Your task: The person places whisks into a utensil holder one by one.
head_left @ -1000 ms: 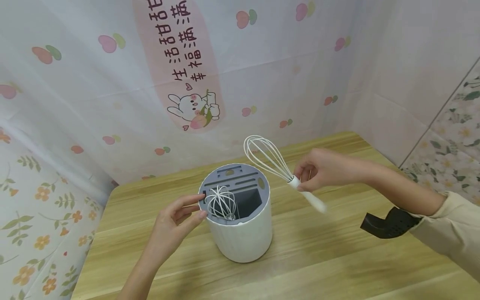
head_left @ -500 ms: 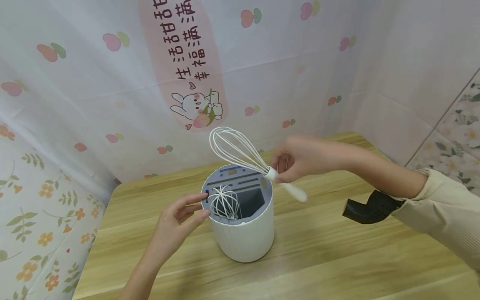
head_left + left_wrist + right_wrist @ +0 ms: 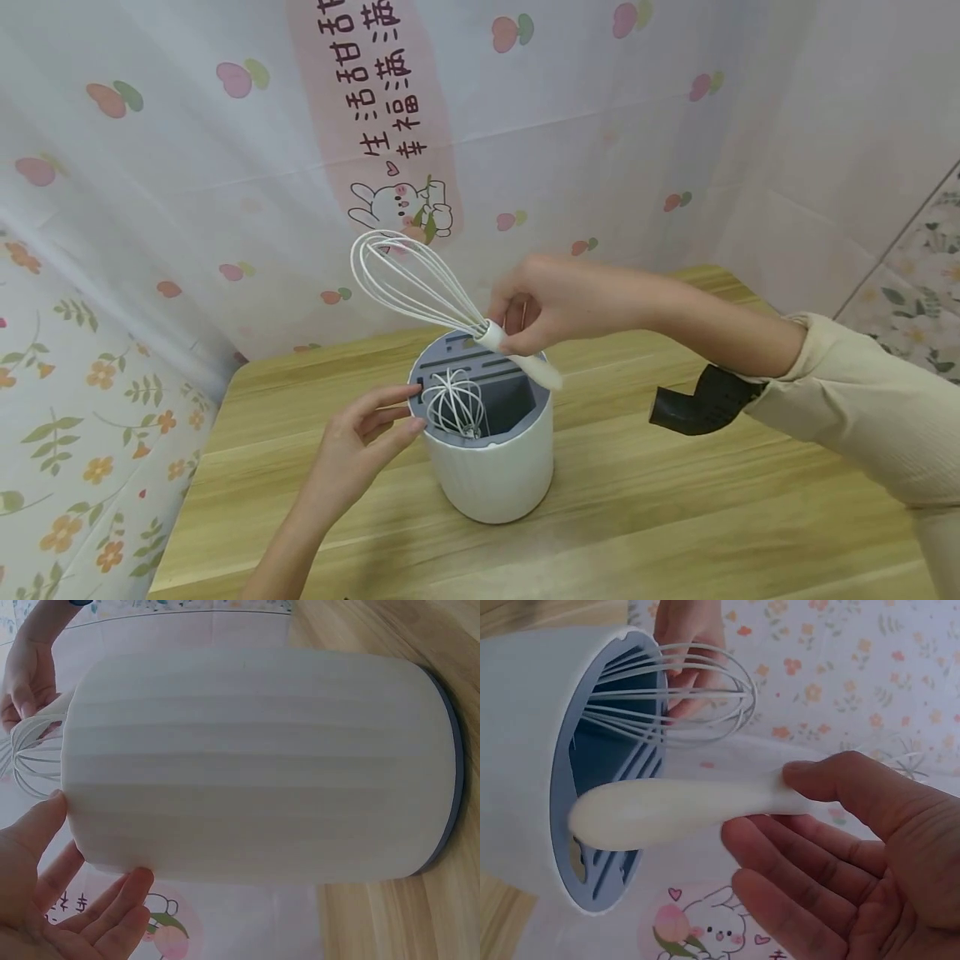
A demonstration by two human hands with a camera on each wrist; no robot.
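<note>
My right hand (image 3: 558,302) pinches the white handle of a whisk (image 3: 534,367) near where the wires join it. The whisk tilts above a white utensil holder (image 3: 491,483), its wire head up to the left and its handle end over the opening, as the right wrist view also shows. Inside the holder stands a second whisk (image 3: 453,402), wire head up, its handle hidden. My left hand (image 3: 352,446) touches the holder's left side at the rim; in the left wrist view its fairly straight fingers (image 3: 135,889) rest against the ribbed wall.
The holder's grey-blue insert (image 3: 431,367) has narrow slots and one wide compartment. Under it lies a wood-grain table (image 3: 675,500). A printed curtain (image 3: 615,167) hangs behind, and a floral cloth (image 3: 90,433) covers the left side. A black curved device (image 3: 697,407) sits at the right wrist.
My right hand has carried the whisk leftward from the holder's right side until its handle is over the opening. The left hand stays at the rim.
</note>
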